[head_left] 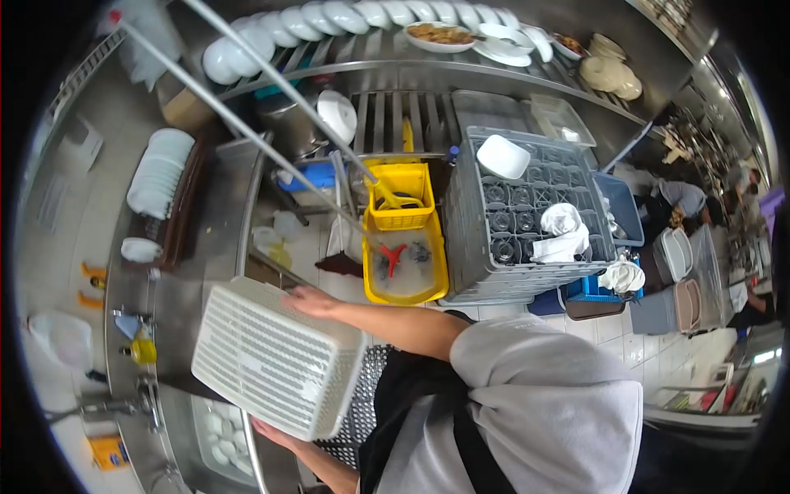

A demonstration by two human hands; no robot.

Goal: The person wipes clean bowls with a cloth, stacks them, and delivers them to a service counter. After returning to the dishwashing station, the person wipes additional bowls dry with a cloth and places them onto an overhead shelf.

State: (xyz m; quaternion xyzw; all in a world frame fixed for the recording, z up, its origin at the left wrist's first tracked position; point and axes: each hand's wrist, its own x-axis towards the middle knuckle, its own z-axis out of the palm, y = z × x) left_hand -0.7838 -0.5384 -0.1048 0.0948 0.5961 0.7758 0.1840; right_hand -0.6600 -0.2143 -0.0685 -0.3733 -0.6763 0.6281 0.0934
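White slotted basket [263, 362] is up and tilted, beside the sink [257, 461] | right hand [311, 302] grips its rim | left hand [273, 434] touches its lower edge — closure unclear | plates [160, 173] stand racked — white dishes [220, 428] lie in the sink

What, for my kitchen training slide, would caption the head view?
Right hand and left hand hold a white slatted basket near a sink of white dishes.

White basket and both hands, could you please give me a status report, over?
White basket tilted, slatted face showing. Right hand gripping upper edge, left hand at lower edge, its hold partly hidden. Sink holding dishes close by.
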